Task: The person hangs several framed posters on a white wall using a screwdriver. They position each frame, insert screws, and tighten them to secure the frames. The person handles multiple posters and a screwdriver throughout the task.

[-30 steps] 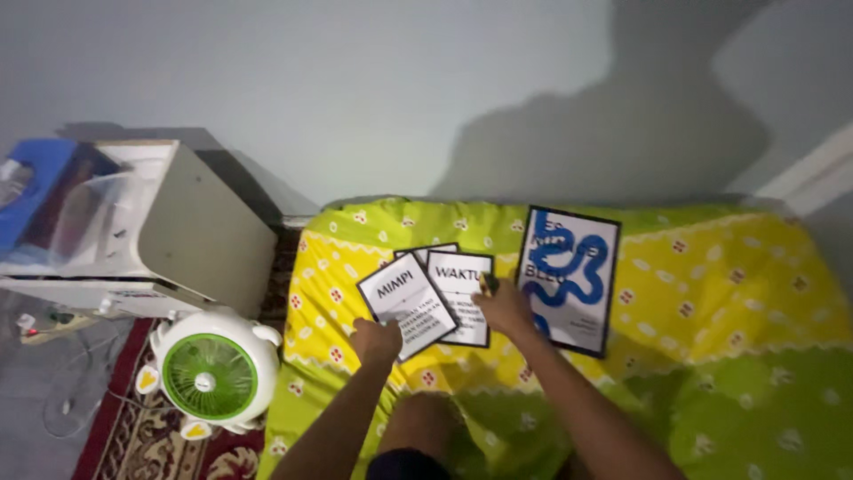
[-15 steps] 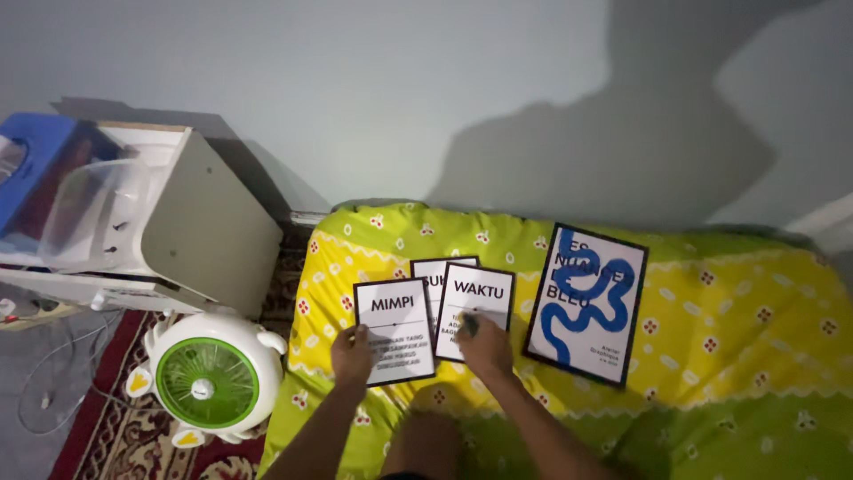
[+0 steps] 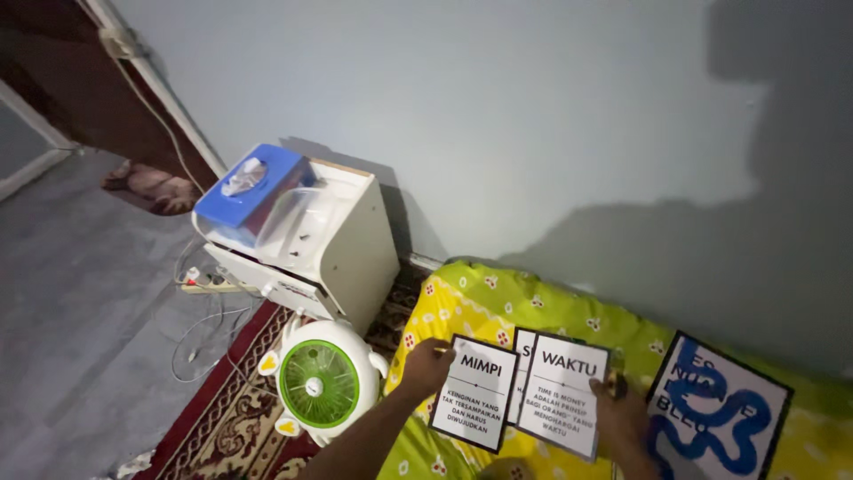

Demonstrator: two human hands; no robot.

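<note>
The white cards with black borders lay fanned on the yellow and green patterned bedspread, low in my view. I counted three: the left card, the right card, and a middle card mostly covered by the other two. I judged them light and stiff but easily creased, like thin board or heavy paper, smooth enough to slide over each other, so the outer edges looked like the safest places to grip.

My left hand was at the left card's outer edge, fingers curled together on its upper corner; whether the thumb was pinching underneath I could not tell. My right hand rested against the right card's outer edge, fingers close together and bent, the forearm coming up from the bottom of the view.

Just right of that hand lay a larger black-bordered poster with a blue squiggle. To the left, on the patterned rug, stood a small green and white fan and a white cabinet carrying a blue-lidded box.
</note>
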